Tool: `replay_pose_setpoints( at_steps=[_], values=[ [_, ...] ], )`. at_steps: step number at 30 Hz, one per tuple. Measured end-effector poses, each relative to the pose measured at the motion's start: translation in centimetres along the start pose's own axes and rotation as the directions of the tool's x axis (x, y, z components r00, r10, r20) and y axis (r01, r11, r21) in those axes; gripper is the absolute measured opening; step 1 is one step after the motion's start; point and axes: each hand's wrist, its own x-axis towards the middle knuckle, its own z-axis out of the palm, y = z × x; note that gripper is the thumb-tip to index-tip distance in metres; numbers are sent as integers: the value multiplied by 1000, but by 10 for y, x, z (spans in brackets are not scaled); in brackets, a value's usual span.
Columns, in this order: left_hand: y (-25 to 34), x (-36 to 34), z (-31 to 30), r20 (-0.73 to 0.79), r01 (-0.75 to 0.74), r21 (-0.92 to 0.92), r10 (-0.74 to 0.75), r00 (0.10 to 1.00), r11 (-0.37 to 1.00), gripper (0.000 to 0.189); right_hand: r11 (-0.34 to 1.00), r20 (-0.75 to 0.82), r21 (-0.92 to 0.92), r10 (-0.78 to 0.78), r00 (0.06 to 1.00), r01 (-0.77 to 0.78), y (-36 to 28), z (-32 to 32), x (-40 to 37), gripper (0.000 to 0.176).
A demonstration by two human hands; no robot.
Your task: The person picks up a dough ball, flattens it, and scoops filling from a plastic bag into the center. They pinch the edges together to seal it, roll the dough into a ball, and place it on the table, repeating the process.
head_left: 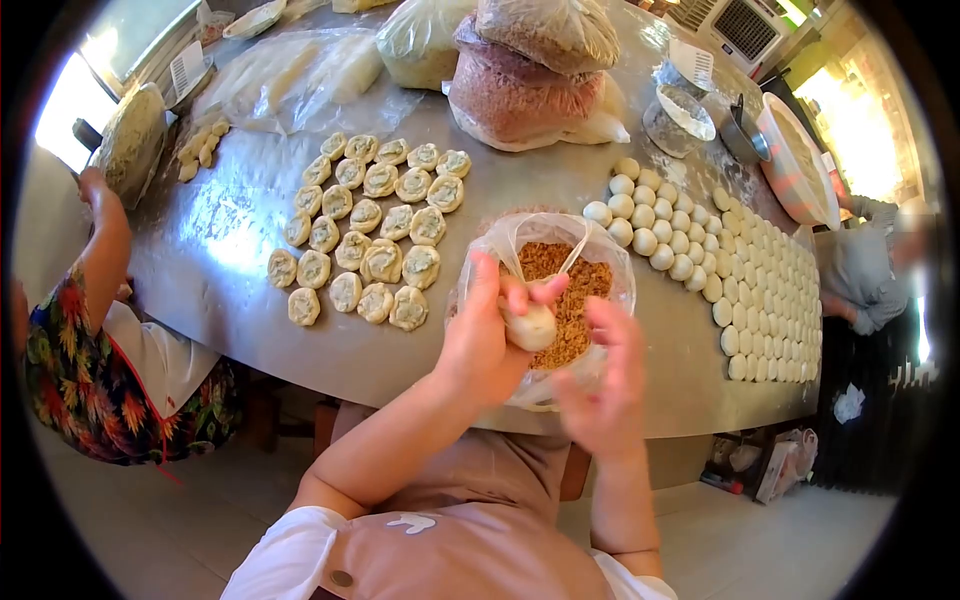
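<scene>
My left hand (482, 325) is closed around a pale dough ball (532, 329), which shows between the thumb and fingers. It is held over a clear plastic bag (617, 262) of brown crumbly filling (585, 315). Just right of the dough, my right hand (607, 375) is raised with loosely curled fingers apart, slightly blurred and holding nothing. Left of the bag, several dough rounds with pale green-flecked centres (380, 262) lie in rough rows. On the right, many smooth white dough balls (680, 238) sit close together, with flatter ones (765, 320) beside them.
Filled plastic bags (520, 95) stand at the table's back, near a plastic sheet (290, 80) over pale dough. A floury container (679, 122), a dark pan (741, 136) and a large basin (797, 160) stand back right. One person (110, 290) is at the left, another (865, 265) right.
</scene>
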Motion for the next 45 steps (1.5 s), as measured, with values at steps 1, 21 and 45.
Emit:
replay_pose_setpoints(
  at_steps=[1,21,45],
  values=[
    [5,-3,-13,286,137,-126,-96,953,983,66,1000,14,27,-11,1000,11,-4,20,1,32],
    [8,-10,-13,421,-483,296,341,840,824,68,480,429,598,485,762,-642,-19,34,3,68],
    [-15,-17,-7,432,-566,369,403,807,737,59,544,406,573,461,789,-613,-17,19,-3,50]
  ],
)
